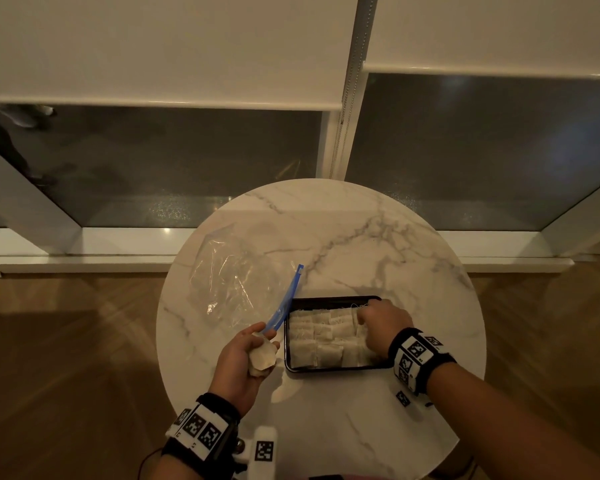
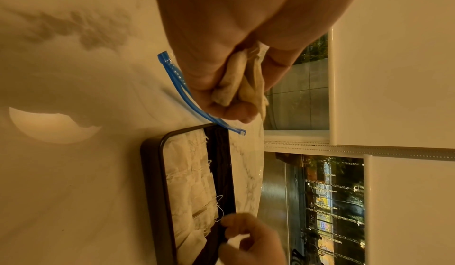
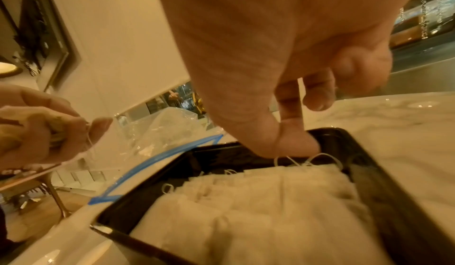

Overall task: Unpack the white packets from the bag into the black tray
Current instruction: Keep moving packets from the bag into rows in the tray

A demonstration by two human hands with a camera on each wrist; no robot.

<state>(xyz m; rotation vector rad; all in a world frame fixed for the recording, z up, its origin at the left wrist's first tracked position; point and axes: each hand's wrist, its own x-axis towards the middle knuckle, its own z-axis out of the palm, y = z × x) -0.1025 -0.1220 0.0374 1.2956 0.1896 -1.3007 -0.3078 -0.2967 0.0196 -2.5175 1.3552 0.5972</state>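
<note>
While the tray [image 1: 333, 300] on the bench [image 1: 378, 237] already holds rows of packets [image 1: 326, 336], the left hand [image 1: 238, 362] grips a last bunch [image 1: 262, 358] beside it; the right hand [image 1: 383, 327] pinches one at the tray's far corner. The bag [image 1: 229, 275] left of the tray looks empty.

We can read no words, brands or numbers here; the wristbands [image 1: 417, 359] carry only black-and-white square code markers, and the distant lit signs outside are too blurred.

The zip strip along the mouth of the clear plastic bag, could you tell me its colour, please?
Blue zip strip; the head view shows it best.
</note>
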